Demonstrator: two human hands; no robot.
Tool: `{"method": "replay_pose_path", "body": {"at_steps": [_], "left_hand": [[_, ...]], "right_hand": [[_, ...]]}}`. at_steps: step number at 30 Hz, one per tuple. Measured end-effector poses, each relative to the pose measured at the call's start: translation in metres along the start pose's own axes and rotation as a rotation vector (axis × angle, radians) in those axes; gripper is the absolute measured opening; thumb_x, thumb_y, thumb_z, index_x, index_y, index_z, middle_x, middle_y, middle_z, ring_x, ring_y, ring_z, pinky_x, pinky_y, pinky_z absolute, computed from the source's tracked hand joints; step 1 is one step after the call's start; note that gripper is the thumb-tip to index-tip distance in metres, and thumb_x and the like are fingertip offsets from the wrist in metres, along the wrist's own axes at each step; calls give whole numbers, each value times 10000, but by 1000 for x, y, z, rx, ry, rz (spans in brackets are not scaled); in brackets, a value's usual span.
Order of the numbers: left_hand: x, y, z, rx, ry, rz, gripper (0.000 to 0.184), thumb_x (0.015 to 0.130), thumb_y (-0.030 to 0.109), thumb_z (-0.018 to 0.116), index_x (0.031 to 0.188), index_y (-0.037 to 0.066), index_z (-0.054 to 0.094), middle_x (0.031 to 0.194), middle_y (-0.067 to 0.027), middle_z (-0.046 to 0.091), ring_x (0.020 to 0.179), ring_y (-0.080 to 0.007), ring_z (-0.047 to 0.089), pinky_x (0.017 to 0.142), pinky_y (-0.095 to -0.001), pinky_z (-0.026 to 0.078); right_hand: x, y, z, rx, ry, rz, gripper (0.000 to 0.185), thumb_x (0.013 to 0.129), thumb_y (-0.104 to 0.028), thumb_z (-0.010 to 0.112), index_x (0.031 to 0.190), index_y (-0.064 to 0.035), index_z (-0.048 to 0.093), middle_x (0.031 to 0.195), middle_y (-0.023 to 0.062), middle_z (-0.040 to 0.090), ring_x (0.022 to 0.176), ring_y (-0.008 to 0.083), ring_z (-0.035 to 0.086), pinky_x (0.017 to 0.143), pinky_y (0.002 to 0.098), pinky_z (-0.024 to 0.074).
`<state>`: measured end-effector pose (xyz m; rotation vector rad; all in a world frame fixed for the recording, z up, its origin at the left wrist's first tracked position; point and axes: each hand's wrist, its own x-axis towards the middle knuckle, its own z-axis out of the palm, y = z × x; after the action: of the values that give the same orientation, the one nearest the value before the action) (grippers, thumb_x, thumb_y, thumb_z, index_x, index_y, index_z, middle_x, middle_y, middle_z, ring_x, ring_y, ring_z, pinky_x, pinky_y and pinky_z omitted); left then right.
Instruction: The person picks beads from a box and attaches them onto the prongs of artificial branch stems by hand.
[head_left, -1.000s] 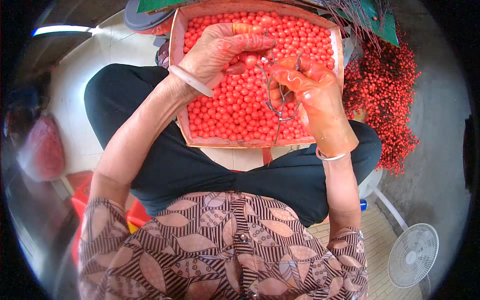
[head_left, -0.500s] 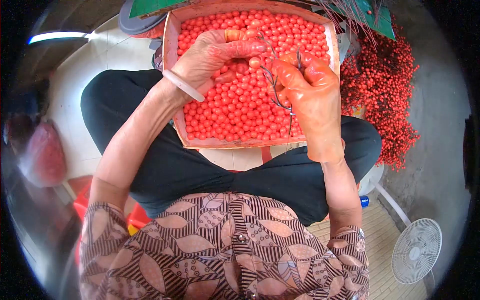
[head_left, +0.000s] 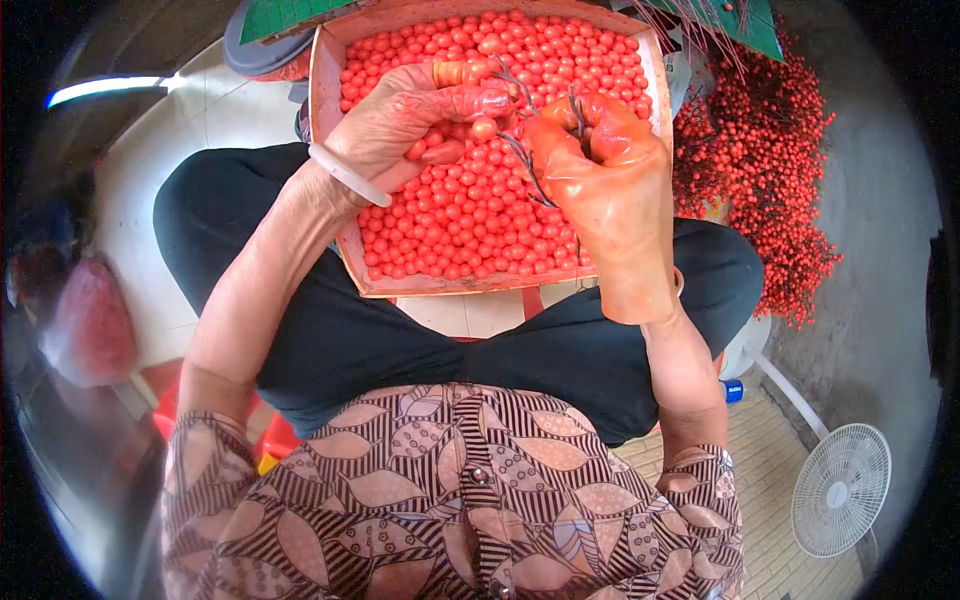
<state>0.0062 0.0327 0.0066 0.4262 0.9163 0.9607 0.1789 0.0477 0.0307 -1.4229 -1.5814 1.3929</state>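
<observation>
Many small red balls fill a shallow box [head_left: 350, 278] in front of me. Over its left part is my left hand [head_left: 410, 115], bare but for an orange cover on a finger, its thumb and finger pinched near a thin dark wire stem [head_left: 517, 84]. One red ball [head_left: 484, 129] sits just below that thumb, and more lie against the curled fingers. My right hand [head_left: 605, 150], in a stained translucent orange glove, is closed on the dark branched stem over the box's right side. Parts of the stem are hidden behind the glove.
Bunches of red-berried stems [head_left: 775, 180] lie to the right of the box. A white fan [head_left: 841, 490] stands at the lower right. At the left are a pinkish plastic bag [head_left: 90, 325] and a grey lid [head_left: 265, 55]. Green board edges show at the top.
The box and both hands have shifted slightly left in view. My right hand has turned with the stem, and less of the stem's lower part shows now.
</observation>
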Motion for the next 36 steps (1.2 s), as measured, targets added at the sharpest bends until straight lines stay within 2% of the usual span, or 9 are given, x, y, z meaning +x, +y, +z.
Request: {"method": "replay_pose_path", "body": {"at_steps": [5,14,17,20,23,24,27,30,36], "left_hand": [[4,-5,-10,-48,-116,-21,124,820,80,572,935,35,575,814,-38,614,482,2,452,334,-115,250],[1,-7,2,-30,-27,-40,112,810,45,572,921,63,578,797,-20,612,444,8,422,333,-123,270],[5,-10,-4,-68,-67,-45,108,805,35,576,910,62,579,786,-18,611,437,4,419,335,-126,281],[4,-9,-3,-45,-13,3,78,817,59,570,893,50,582,706,0,585,408,1,370,329,-129,248],[4,-5,-5,-32,38,24,55,828,89,568,858,43,579,663,6,564,391,-2,341,322,-129,216],[3,-1,-7,-35,21,40,53,829,90,567,853,44,579,670,1,570,393,-3,350,320,-126,218],[2,5,-3,-12,114,48,54,827,94,572,850,46,579,708,-27,601,431,1,426,315,-111,235],[2,2,-8,1,75,76,66,819,101,584,854,45,585,719,-37,611,469,-2,467,317,-107,247],[0,3,-7,84,-52,54,114,778,79,621,877,28,594,721,-37,613,527,-20,521,343,-129,302]], "right_hand": [[-1,-1,1,-91,33,-99,82,735,-53,616,677,-19,569,563,-49,492,541,9,430,474,184,342],[-4,-6,4,-234,74,-205,96,722,-62,616,668,-13,554,537,-20,493,520,19,434,461,213,349],[-2,-8,5,-181,51,-177,122,723,-52,584,637,-10,510,537,109,532,484,117,501,455,280,380],[10,-12,-9,201,-267,291,108,775,-105,577,688,-43,564,612,9,567,558,107,532,477,234,397],[14,-12,-24,500,-395,349,142,802,-148,557,838,-13,587,719,53,595,656,130,564,563,239,447],[12,-8,-28,615,-385,367,248,818,-195,545,957,9,568,830,88,604,742,158,579,652,263,475],[12,-7,-27,669,-360,353,235,816,-152,554,982,15,552,878,111,609,769,189,599,663,288,498],[15,-2,-23,747,-269,375,185,813,-107,574,947,21,570,853,103,621,754,180,616,635,276,510],[14,-4,-8,422,-43,190,96,815,-61,582,857,24,600,737,61,618,660,121,608,590,211,501]]}}
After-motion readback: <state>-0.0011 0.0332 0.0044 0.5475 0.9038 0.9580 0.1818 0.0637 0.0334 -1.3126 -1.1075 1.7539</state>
